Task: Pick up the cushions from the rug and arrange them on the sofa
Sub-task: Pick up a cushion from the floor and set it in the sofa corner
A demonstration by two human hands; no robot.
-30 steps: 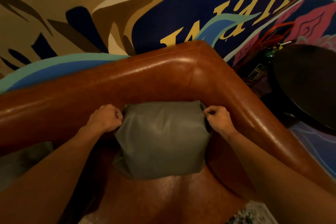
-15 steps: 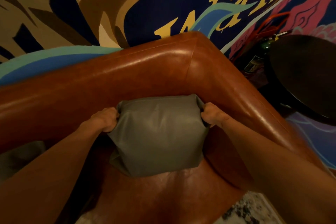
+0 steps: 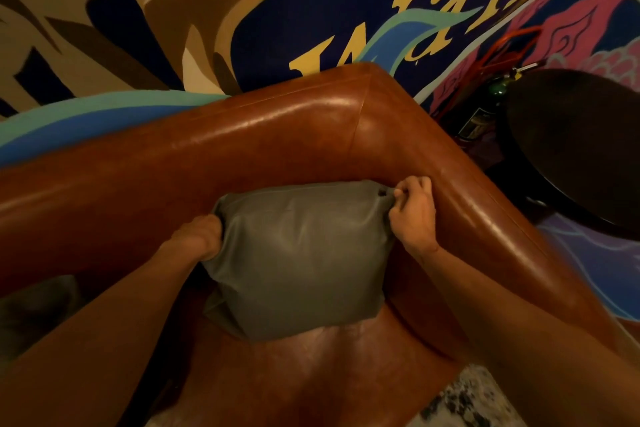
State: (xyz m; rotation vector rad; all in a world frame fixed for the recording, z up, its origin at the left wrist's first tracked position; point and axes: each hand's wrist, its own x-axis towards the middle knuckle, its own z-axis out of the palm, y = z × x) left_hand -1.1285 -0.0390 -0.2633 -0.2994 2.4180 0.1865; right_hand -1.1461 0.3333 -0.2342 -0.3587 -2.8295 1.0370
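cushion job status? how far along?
Done: the grey cushion stands in the corner of the brown sofa. In hand: left hand and right hand pinch its top corners. Left: another grey cushion at far left; rug barely visible.

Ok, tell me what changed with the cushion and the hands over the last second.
The left hand slid down the grey cushion's left edge; the right hand shifted up to pinch its top right corner. Both kept their grip, and the cushion stayed propped in the brown sofa's corner.
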